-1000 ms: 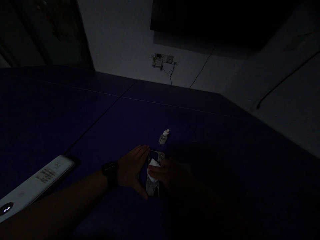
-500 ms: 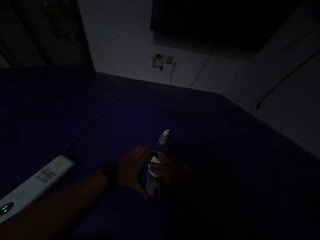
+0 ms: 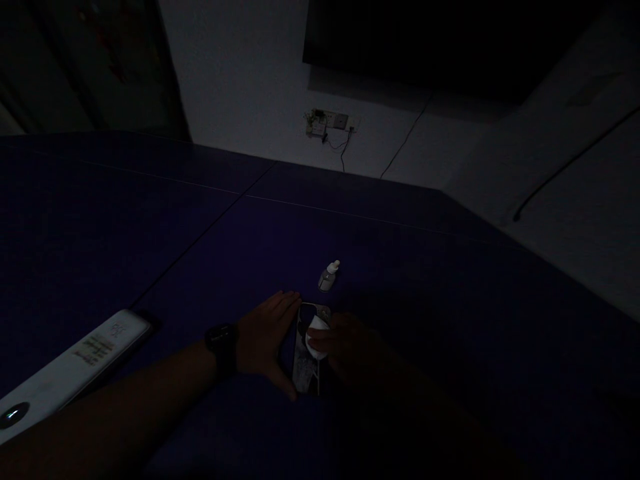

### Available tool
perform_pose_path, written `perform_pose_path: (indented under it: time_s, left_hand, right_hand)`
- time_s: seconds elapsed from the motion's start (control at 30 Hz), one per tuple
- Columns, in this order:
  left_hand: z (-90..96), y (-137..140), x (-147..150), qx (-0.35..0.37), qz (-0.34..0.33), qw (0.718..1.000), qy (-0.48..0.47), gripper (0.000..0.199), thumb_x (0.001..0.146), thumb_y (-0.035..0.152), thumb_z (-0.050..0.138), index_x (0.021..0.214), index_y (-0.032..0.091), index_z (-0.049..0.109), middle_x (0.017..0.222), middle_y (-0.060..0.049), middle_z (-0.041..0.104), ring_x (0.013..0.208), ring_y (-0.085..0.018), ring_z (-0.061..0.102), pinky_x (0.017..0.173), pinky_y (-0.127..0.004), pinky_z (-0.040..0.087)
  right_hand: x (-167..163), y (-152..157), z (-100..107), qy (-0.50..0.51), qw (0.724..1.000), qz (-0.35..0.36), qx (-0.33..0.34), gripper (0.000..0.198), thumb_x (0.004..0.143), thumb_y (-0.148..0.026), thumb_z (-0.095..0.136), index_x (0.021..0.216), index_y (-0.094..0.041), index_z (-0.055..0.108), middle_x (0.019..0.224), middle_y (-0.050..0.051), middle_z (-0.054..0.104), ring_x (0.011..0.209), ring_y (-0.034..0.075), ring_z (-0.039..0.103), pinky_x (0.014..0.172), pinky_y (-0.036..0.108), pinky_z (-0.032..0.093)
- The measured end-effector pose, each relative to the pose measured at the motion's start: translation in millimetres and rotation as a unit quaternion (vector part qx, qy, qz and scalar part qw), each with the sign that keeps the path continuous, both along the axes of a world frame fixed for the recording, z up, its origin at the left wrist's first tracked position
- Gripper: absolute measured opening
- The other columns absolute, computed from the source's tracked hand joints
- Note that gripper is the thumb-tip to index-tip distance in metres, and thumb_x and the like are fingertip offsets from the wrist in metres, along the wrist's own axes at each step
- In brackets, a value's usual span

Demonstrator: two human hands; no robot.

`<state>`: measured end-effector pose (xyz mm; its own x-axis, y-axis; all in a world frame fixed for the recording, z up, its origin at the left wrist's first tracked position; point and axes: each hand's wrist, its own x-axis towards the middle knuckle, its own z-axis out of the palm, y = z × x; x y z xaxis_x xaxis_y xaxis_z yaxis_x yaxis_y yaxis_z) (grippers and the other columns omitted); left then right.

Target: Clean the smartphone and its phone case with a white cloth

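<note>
A phone [image 3: 305, 373], or a case for one, lies on the dark blue surface with a camera-like patch at its upper right corner. My left hand [image 3: 263, 340] rests flat along its left edge, thumb and fingers spread, a black watch on the wrist. Over the phone's right side, my right hand [image 3: 347, 343] presses a white wipe [image 3: 317, 337] down with its fingertips. Just beyond the phone stands a small dropper bottle [image 3: 327, 277] with a white top. Deep shadow hides much of my right hand and forearm.
A long white device [image 3: 75, 367] with a lit round spot lies at the left. Sockets and cables [image 3: 333, 122] are on the far wall, below a large dark screen [image 3: 425, 47]. A thin seam [image 3: 200, 237] crosses the blue surface.
My right hand and the wipe have slid a little to the right across the phone. My left hand stays in place.
</note>
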<state>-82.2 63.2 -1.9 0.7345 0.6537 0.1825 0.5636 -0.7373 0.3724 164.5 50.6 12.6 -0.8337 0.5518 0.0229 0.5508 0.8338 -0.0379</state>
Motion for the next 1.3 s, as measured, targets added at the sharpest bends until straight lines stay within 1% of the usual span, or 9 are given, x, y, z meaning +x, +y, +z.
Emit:
perform_pose_path:
  time_s: [0.1,0.2,0.3,0.4,0.57,0.77,0.9,1.07,1.3]
  left_hand:
    - [0.7,0,0,0.0,-0.007,1.0,-0.002,0.144,0.054,0.098,0.059,0.155,0.004,0.021,0.159,-0.033,0.026,0.146,-0.049,0.03,0.119,-0.062,0.023]
    - [-1.0,0,0,0.009,-0.006,1.0,-0.012,0.143,0.054,0.098,0.059,0.156,0.005,0.02,0.16,-0.032,0.025,0.146,-0.049,0.03,0.12,-0.062,0.022]
    - [-1.6,0,0,0.009,0.001,1.0,-0.007,0.144,0.053,0.098,0.059,0.156,0.004,0.021,0.16,-0.033,0.025,0.147,-0.048,0.03,0.12,-0.062,0.022]
    - [0.3,0,0,0.004,-0.002,1.0,0.002,0.145,0.051,0.098,0.06,0.155,0.004,0.022,0.159,-0.033,0.027,0.146,-0.048,0.032,0.12,-0.061,0.023]
    - [1.1,0,1,0.007,-0.005,1.0,0.007,0.144,0.053,0.098,0.059,0.156,0.004,0.021,0.159,-0.033,0.027,0.147,-0.048,0.029,0.12,-0.061,0.022]
    - [-1.4,0,0,0.005,-0.003,1.0,-0.005,0.144,0.052,0.098,0.06,0.156,0.006,0.021,0.16,-0.032,0.025,0.146,-0.048,0.03,0.12,-0.061,0.022]
    - [0.5,1,1,0.005,-0.004,1.0,0.004,0.144,0.053,0.098,0.06,0.156,0.005,0.021,0.16,-0.032,0.025,0.147,-0.048,0.029,0.12,-0.062,0.022]
    - [2.3,1,1,-0.01,0.0,1.0,0.018,0.146,0.052,0.097,0.061,0.156,0.003,0.02,0.16,-0.033,0.025,0.147,-0.048,0.028,0.119,-0.062,0.023]
    - [-2.8,1,0,0.014,-0.007,1.0,-0.017,0.143,0.054,0.098,0.06,0.158,0.009,0.017,0.161,-0.03,0.025,0.146,-0.048,0.031,0.12,-0.061,0.024]
  right_hand:
    - [-5,-1,1,0.001,1.0,0.022,-0.015,0.037,0.098,-0.015,0.048,0.128,-0.022,0.067,0.135,0.007,0.067,0.099,0.025,0.062,0.09,0.041,0.046]
    - [-7,-3,4,0.013,1.0,-0.023,-0.006,0.044,0.1,-0.012,0.042,0.138,-0.026,0.06,0.141,0.005,0.063,0.105,0.025,0.059,0.091,0.041,0.045]
    - [-3,-1,7,0.006,0.997,-0.074,-0.012,0.04,0.099,-0.014,0.046,0.131,-0.027,0.066,0.132,0.005,0.068,0.111,0.026,0.058,0.094,0.041,0.043]
    - [-3,0,9,-0.005,0.998,-0.057,-0.01,0.034,0.097,-0.017,0.052,0.125,-0.028,0.068,0.131,0.004,0.069,0.115,0.028,0.057,0.094,0.043,0.041]
    - [-9,-4,16,-0.001,0.999,-0.042,-0.004,0.042,0.101,-0.013,0.043,0.137,-0.026,0.061,0.143,0.005,0.06,0.114,0.027,0.055,0.09,0.042,0.042]
    - [5,3,21,0.0,0.997,-0.064,-0.039,0.037,0.096,-0.015,0.048,0.122,-0.026,0.072,0.126,0.006,0.071,0.093,0.022,0.057,0.083,0.038,0.04]
    - [6,3,17,0.018,0.998,-0.051,-0.02,0.042,0.095,-0.014,0.045,0.129,-0.026,0.068,0.129,0.005,0.07,0.098,0.024,0.055,0.084,0.039,0.039]
    - [11,7,23,0.015,0.996,-0.084,-0.008,0.035,0.092,-0.013,0.051,0.116,-0.027,0.074,0.109,0.006,0.074,0.092,0.022,0.055,0.081,0.038,0.036]
    - [13,15,21,0.012,0.99,-0.141,0.009,0.046,0.095,-0.009,0.046,0.135,-0.025,0.063,0.131,0.008,0.068,0.095,0.023,0.054,0.082,0.038,0.037]
